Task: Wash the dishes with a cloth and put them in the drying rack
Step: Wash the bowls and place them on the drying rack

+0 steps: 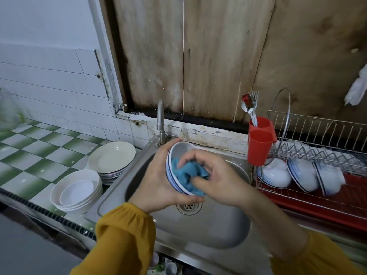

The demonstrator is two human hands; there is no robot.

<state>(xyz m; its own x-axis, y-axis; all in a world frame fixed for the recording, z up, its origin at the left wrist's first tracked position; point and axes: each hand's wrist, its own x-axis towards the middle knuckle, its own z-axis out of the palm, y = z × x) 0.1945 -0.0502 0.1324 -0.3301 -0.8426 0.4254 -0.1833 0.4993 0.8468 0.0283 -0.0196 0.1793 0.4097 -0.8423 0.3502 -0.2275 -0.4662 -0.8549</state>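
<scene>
Over the steel sink [208, 227] my left hand [156, 179] grips a white bowl with a blue rim line [179, 149], tilted with its opening toward my right. A blue cloth [184, 175] is bunched inside the bowl, and my right hand [214, 179] grips it with curled fingers. On the counter to the left stand a stack of white bowls [76, 190] and a stack of plates [112, 157]. The wire drying rack [317, 139] at the right holds three blue-rimmed white bowls [301, 174] on edge.
The tap [160, 120] rises behind the bowl, with no water visible from it. A red cutlery holder [259, 143] with spoons and a fork hangs on the rack's left end. A red tray [337, 201] lies under the rack. The counter is green-and-white checked tile [29, 151].
</scene>
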